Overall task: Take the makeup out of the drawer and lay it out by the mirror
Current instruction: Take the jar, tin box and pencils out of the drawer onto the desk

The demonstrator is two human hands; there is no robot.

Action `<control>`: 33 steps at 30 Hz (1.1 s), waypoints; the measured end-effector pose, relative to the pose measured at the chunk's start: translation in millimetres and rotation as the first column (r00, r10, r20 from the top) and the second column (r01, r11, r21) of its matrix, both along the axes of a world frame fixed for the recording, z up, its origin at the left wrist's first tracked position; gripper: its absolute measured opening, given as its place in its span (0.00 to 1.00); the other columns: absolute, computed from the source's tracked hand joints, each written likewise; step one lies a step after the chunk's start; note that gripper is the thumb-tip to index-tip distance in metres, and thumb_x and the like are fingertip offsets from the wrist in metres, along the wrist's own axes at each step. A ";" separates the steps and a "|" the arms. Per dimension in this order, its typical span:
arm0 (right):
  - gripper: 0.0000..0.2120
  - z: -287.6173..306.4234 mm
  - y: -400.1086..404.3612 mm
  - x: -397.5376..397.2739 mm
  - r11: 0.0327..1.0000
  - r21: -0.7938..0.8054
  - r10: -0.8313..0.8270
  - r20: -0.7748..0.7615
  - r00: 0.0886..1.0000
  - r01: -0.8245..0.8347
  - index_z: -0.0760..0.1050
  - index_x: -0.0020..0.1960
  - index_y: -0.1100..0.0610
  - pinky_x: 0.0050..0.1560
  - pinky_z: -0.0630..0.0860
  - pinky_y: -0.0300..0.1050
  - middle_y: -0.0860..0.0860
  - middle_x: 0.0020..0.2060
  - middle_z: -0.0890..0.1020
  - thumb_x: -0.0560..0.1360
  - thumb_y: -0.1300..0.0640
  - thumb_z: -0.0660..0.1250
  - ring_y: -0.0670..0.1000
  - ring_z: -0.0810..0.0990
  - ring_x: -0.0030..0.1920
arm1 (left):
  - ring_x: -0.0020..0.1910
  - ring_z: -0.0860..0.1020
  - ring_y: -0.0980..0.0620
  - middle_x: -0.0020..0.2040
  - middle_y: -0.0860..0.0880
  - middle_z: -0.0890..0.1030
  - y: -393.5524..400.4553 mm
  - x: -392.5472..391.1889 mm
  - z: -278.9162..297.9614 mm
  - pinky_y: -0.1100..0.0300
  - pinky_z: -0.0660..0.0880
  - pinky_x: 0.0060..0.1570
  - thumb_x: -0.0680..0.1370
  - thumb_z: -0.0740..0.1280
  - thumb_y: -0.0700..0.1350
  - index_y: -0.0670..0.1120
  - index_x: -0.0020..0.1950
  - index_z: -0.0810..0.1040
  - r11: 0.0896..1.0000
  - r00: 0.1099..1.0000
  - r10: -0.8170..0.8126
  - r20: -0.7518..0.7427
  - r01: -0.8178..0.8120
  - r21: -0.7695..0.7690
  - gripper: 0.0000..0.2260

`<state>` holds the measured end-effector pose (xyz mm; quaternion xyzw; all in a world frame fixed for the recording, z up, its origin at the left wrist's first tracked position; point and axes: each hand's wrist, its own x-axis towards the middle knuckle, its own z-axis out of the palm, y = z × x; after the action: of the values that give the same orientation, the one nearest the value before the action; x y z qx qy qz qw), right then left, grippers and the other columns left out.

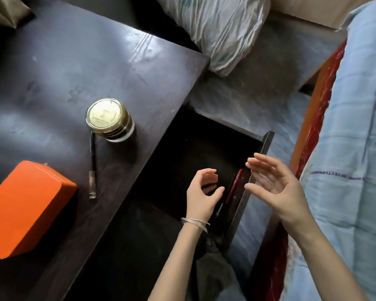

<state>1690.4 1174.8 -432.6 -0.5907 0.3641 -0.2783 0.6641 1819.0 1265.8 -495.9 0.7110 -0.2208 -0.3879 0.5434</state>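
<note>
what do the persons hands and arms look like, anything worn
Both forearms are bare, with no sleeves in view. The left hand has thin silver bangles at the wrist. The right hand shows no rings, watch or bracelet.

Single head-mounted wide-angle cam, looking steeply down and slightly fwd from above; no 2nd view, so no overlap to log. Dark table top [78,68] fills upper left and centre-left of frame, open drawer [195,153] sits centre, blue bedding [352,148] runs down right edge. Close range: both forearms enter from bottom edge, left hand [201,192] and right hand [276,187] at centre-right; lens distortion bends edges.
</note>
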 end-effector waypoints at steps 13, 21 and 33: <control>0.28 -59.8 -24.6 -39.9 0.998 0.055 -0.023 -0.069 0.997 0.027 0.75 0.58 0.46 0.63 0.72 0.38 0.49 0.57 0.80 0.60 0.45 0.78 0.49 0.77 0.61 | 0.49 0.78 0.49 0.51 0.42 0.80 -58.5 -45.0 -126.3 0.63 0.77 0.48 0.68 0.71 0.31 0.38 0.56 0.74 0.933 0.997 0.021 -0.077 0.008 0.359 0.17; 0.27 -68.3 -17.7 -33.2 0.994 0.109 0.020 -0.106 0.994 -0.009 0.72 0.60 0.55 0.62 0.72 0.38 0.52 0.56 0.80 0.62 0.62 0.73 0.47 0.78 0.60 | 0.36 0.76 0.58 0.48 0.41 0.80 -66.8 -38.8 -129.5 0.68 0.73 0.40 0.72 0.68 0.31 0.37 0.57 0.73 0.880 0.982 -0.031 -0.185 0.115 0.461 0.15; 0.26 -58.6 -16.1 -31.5 0.994 0.110 0.010 -0.115 0.993 0.003 0.72 0.60 0.53 0.63 0.73 0.40 0.51 0.56 0.80 0.64 0.63 0.75 0.48 0.77 0.61 | 0.37 0.79 0.57 0.45 0.47 0.81 -60.6 -31.5 -99.3 0.68 0.75 0.41 0.70 0.72 0.35 0.42 0.54 0.76 0.913 0.998 0.067 0.004 -0.062 0.402 0.14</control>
<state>1659.0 1158.7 -491.2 -0.5690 0.4154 -0.2220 0.6741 1787.4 1205.1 -595.2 0.8124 -0.1101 -0.4104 0.3992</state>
